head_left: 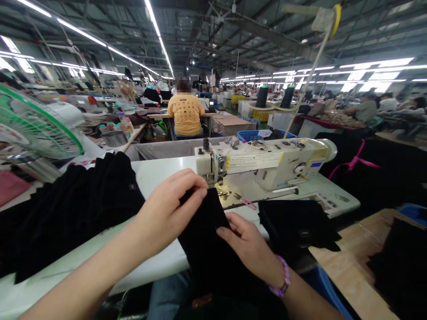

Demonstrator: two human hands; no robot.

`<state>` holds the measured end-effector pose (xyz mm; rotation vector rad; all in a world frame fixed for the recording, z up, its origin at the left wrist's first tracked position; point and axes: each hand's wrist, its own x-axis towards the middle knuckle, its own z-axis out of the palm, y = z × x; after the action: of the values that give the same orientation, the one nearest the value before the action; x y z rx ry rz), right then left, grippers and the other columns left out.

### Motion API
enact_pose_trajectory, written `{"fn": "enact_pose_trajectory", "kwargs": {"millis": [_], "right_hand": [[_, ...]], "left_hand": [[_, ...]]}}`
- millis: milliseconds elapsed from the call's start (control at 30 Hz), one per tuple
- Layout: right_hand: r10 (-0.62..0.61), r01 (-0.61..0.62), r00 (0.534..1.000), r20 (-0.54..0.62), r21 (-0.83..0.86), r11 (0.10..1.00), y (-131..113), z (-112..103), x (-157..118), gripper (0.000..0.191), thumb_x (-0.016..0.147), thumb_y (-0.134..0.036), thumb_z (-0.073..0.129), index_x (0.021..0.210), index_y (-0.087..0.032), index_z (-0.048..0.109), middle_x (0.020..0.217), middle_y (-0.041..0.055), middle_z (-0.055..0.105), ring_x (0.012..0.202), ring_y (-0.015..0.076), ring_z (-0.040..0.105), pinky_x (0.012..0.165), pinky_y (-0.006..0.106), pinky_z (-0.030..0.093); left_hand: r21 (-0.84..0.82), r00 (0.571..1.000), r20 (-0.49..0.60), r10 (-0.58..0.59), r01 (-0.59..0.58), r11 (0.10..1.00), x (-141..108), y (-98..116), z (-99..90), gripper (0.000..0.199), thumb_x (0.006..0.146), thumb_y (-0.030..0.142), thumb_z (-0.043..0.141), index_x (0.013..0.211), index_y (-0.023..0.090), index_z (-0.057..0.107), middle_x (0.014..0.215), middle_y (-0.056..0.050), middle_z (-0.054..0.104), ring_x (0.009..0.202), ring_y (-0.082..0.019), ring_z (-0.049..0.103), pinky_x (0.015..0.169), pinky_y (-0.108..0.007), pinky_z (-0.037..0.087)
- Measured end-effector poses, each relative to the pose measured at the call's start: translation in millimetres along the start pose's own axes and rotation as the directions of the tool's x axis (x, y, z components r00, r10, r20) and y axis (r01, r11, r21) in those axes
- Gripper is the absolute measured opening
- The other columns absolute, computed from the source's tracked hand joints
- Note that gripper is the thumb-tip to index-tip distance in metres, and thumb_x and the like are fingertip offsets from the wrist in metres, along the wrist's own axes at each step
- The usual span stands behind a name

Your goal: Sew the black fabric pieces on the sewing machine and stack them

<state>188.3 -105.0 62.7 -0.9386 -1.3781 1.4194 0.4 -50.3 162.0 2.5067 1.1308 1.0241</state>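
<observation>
A black fabric piece (208, 222) hangs between my hands in front of the sewing machine (253, 162). Its top corner is pinched between the thumb and fingers of my left hand (176, 202), just left of the needle area. Lower down, my right hand (248, 242), with a purple band at the wrist, grips the right edge of the same piece. Pink-handled snips (247, 202) lie on the machine bed. A stack of black fabric pieces (110, 191) is on the left of the table, and more black pieces (298, 222) lie to the right of my right hand.
A green-rimmed fan (36, 124) stands at the left. Thread cones (262, 97) and a blue basket (247, 135) are behind the machine. A person in a yellow shirt (186, 113) sits ahead. At the right are a wooden board (350, 262) and dark fabric with a pink tie (356, 160).
</observation>
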Motion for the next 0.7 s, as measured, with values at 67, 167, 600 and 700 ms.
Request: {"fn": "enact_pose_trajectory", "kwargs": {"millis": [67, 167, 600, 700], "right_hand": [[0.101, -0.102, 0.995, 0.021, 0.103, 0.989, 18.2, 6.9, 0.1, 0.031, 0.094, -0.045, 0.061, 0.111, -0.020, 0.064, 0.097, 0.0029, 0.074, 0.090, 0.0199, 0.071, 0.083, 0.031, 0.055], [0.150, -0.157, 0.985, -0.079, -0.090, 0.984, 42.6, 12.5, 8.9, 0.037, 0.095, -0.041, 0.058, 0.125, -0.019, 0.060, 0.084, 0.0026, 0.073, 0.077, 0.0208, 0.070, 0.073, 0.032, 0.056], [-0.298, 0.174, 0.952, 0.072, -0.926, 0.334, 95.8, -6.7, 36.0, 0.033, 0.096, -0.030, 0.063, 0.126, -0.018, 0.061, 0.139, 0.0118, 0.062, 0.132, 0.0282, 0.053, 0.117, 0.055, 0.032], [-0.298, 0.160, 0.953, 0.053, -0.923, 0.349, 97.3, -7.0, 39.3, 0.032, 0.095, -0.032, 0.064, 0.124, -0.019, 0.062, 0.138, 0.0104, 0.063, 0.130, 0.0276, 0.053, 0.117, 0.055, 0.031]], "left_hand": [[0.011, 0.981, 0.101, -0.168, 0.168, 0.986, 8.5, -22.5, 10.2, 0.022, 0.091, 0.034, 0.049, 0.078, 0.021, 0.061, 0.077, 0.000, 0.066, 0.074, -0.018, 0.061, 0.071, -0.028, 0.047], [0.158, 0.898, 0.246, -0.364, 0.334, 0.929, 15.9, -68.3, 46.7, 0.019, 0.088, 0.030, 0.049, 0.076, 0.021, 0.060, 0.077, -0.002, 0.068, 0.074, -0.020, 0.062, 0.070, -0.029, 0.045], [0.261, 0.799, 0.232, -0.555, 0.498, 0.827, 10.0, -144.0, 131.2, 0.012, 0.082, 0.025, 0.056, 0.075, 0.020, 0.065, 0.079, -0.004, 0.073, 0.073, -0.020, 0.065, 0.064, -0.027, 0.042], [0.273, 0.773, 0.228, -0.592, 0.533, 0.801, 16.7, -147.6, 132.9, 0.013, 0.081, 0.026, 0.056, 0.074, 0.021, 0.065, 0.079, -0.004, 0.073, 0.073, -0.020, 0.066, 0.062, -0.027, 0.041]]}}
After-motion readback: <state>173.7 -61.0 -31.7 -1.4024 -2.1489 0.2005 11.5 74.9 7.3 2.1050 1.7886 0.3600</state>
